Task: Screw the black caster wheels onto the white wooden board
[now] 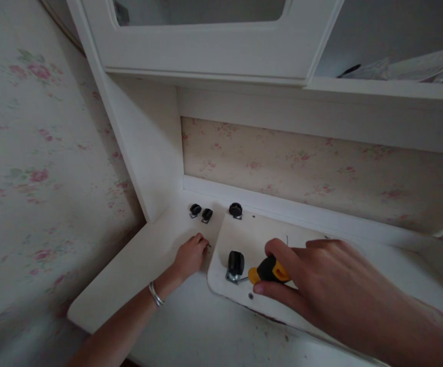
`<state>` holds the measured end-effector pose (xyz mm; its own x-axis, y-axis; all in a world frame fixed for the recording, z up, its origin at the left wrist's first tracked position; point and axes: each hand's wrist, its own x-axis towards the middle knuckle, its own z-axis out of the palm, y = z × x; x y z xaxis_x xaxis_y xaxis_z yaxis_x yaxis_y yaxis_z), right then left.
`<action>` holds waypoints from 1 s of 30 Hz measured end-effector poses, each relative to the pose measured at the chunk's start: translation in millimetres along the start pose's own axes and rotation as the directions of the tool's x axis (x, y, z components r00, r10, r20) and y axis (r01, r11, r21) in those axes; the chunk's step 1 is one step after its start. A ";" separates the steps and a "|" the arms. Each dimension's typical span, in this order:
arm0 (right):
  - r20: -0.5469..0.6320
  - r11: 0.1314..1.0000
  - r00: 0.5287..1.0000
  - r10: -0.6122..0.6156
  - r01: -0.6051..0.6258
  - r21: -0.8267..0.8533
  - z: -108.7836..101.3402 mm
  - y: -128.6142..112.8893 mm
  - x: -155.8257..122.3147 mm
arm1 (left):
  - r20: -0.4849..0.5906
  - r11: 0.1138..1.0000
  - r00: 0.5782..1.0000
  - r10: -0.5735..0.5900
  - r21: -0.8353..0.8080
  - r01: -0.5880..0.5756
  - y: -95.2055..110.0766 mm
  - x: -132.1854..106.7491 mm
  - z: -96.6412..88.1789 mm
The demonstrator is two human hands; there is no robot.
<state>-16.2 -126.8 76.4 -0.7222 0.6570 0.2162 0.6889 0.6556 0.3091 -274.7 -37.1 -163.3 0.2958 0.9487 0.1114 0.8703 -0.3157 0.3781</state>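
Observation:
My right hand (313,285) is wrapped round a yellow and black screwdriver (270,270). Its shaft points left and reaches the metal plate of a black caster wheel (236,263) standing on a white board (259,237). At the board's back left corner is another caster wheel (235,210). My left hand (192,255) rests on the white desktop just left of the board, fingers pinched together. A tiny dark thing shows at those fingertips, too small to name. Behind this hand lie two loose caster wheels, one (195,210) beside the other (207,215).
A white cabinet (206,53) overhangs the desktop (129,285), with an upright side panel (148,142) at left. Floral wallpaper (33,173) covers the wall. A dark-centred hole or fitting (251,295) shows near the board's front edge. Specks lie on the surface in front.

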 end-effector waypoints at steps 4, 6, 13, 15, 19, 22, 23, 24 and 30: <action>0.023 0.999 1.000 0.021 -0.020 -0.033 -5.2 -5.7 1.3 | 0.057 0.999 0.998 0.008 0.048 -0.011 3.8 9.3 0.9; 0.021 0.998 0.999 0.030 -0.029 -0.052 -7.6 -7.8 2.4 | 0.083 0.998 0.997 0.008 0.067 -0.013 6.6 13.0 1.1; 0.069 0.991 0.991 0.112 -0.116 0.062 -10.5 -8.0 -3.4 | 0.113 0.996 0.993 -0.013 0.086 0.003 15.9 20.6 0.4; 0.101 0.979 0.990 0.096 -0.112 0.170 -12.9 -7.4 -7.3 | 0.105 0.997 0.994 -0.022 0.074 0.014 17.7 21.1 0.6; 0.190 0.946 0.981 0.028 -0.087 0.311 -17.6 -6.4 -9.0 | 0.083 0.998 0.995 -0.048 0.033 0.046 20.2 19.7 0.3; 0.189 0.972 0.980 0.066 -0.107 0.211 -16.4 -5.3 -3.9 | 0.044 0.996 0.995 -0.086 -0.019 0.087 20.1 16.4 -1.9; 0.181 0.980 0.979 0.096 -0.124 0.152 -15.1 -4.6 -1.9 | 0.024 0.994 0.994 -0.104 -0.043 0.105 19.3 14.9 -3.1; 0.171 0.984 0.977 0.126 -0.144 0.100 -13.6 -3.8 -0.2 | 0.001 0.990 0.992 -0.124 -0.070 0.124 18.2 13.3 -4.6; 0.151 0.972 0.979 0.140 -0.165 0.168 -8.0 2.8 -1.5 | -0.103 0.919 0.955 -0.276 -0.321 0.231 6.3 -1.8 -14.2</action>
<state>-13.7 -128.9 84.4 -0.6009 0.7910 0.1151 0.7991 0.5912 0.1091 -275.4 -40.6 -148.1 0.0012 0.9953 0.0970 0.7415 -0.0660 0.6677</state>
